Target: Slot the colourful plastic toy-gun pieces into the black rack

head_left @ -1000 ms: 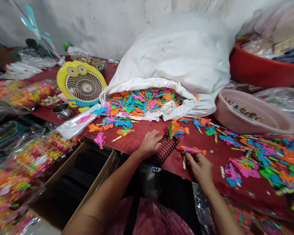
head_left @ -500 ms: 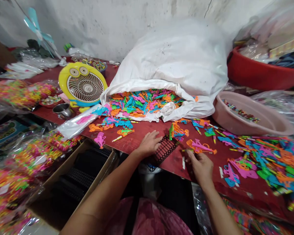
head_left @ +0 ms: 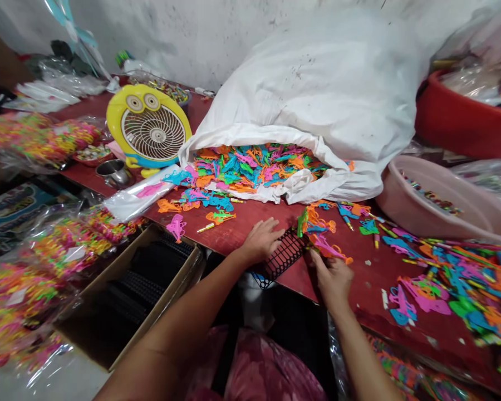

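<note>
A black plastic grid [head_left: 284, 257] lies at the red table's front edge. My left hand [head_left: 262, 243] rests over its left side, fingers stretched out and lying flat. At the grid's right end, my right hand [head_left: 334, 279] pinches a pink and orange plastic toy piece [head_left: 326, 246], which reaches onto the grid's edge; the pinched end is hidden by the fingers. Just above, a cluster of orange, blue and green toy pieces [head_left: 315, 220] sits at the grid's far right corner.
A white sack [head_left: 317, 83] spills colourful toy pieces behind my hands. More pieces [head_left: 467, 267] cover the right side, near a pink basin [head_left: 455, 217]. Further left stand a yellow fan [head_left: 127, 120], a metal cup [head_left: 114, 174] and a cardboard box [head_left: 87, 301] of black grids.
My right hand has moved left with the pink and orange toy piece, bringing it to the grid's right end. My left hand stays over the grid. The view has shifted slightly.
</note>
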The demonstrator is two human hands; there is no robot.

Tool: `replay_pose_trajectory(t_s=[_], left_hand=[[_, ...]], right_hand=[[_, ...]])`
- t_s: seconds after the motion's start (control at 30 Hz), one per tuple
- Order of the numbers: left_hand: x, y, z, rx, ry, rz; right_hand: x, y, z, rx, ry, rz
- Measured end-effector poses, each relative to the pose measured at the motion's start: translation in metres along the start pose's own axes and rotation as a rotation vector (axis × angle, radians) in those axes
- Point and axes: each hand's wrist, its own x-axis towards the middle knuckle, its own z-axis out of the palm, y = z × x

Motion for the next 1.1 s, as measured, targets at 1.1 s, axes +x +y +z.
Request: replay_pose_trajectory(t_s=[1.1], left_hand=[[0.000,-0.006,0.009,-0.044,0.075,0.047]], right_hand=[[0.006,-0.011,-0.002,-0.334,-0.062,-0.153]])
